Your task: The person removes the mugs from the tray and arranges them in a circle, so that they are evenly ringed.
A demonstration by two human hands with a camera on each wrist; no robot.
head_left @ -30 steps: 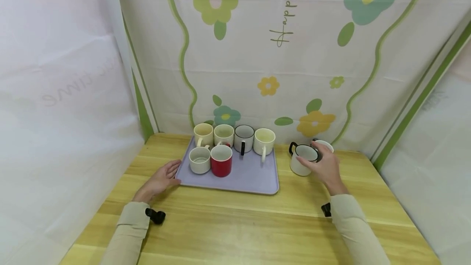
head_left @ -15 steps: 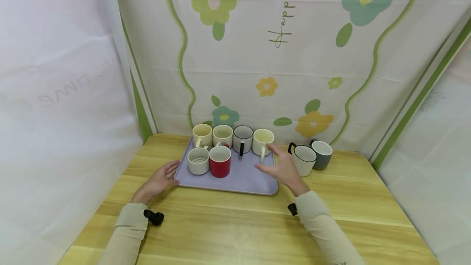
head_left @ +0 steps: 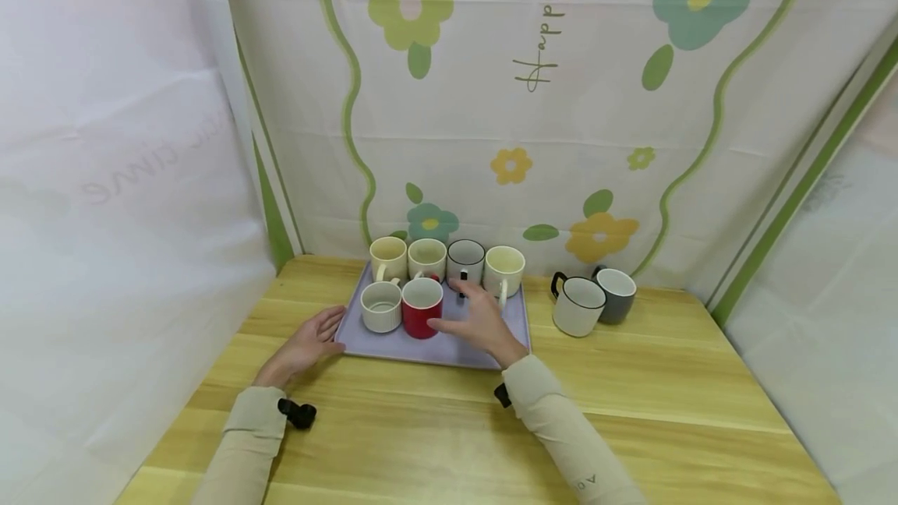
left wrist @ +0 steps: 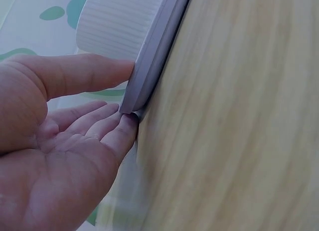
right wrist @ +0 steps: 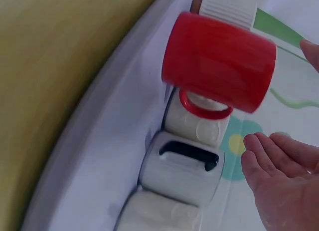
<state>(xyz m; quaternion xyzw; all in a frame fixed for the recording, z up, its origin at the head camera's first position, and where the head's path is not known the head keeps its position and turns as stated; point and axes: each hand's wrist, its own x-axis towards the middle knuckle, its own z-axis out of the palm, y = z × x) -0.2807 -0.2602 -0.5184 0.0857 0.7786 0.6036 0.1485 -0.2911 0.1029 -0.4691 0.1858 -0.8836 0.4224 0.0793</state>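
Observation:
A lilac tray (head_left: 449,349) bears several mugs. My left hand (head_left: 305,345) is at its left edge; in the left wrist view the thumb (left wrist: 94,74) touches the tray's rim, with the loosely extended fingers against the edge. My right hand (head_left: 484,323) hovers over the tray, just right of the red mug (head_left: 422,319), fingers and thumb spread apart and holding nothing. To the red mug's left stands a ribbed white cup (head_left: 382,312). Behind my right hand is a white mug with a black handle (head_left: 465,259), partly hidden.
The tray's back row also has a yellowish mug (head_left: 388,254), a cream mug (head_left: 426,254) and another cream mug (head_left: 504,270). On the wooden table (head_left: 449,435), right of the tray, stand a white mug with a black rim (head_left: 578,314) and a grey mug (head_left: 617,304).
My right hand has left the white mug with the black rim beside the tray and moved left across the tray to the red mug. My left hand stays at the tray's edge.

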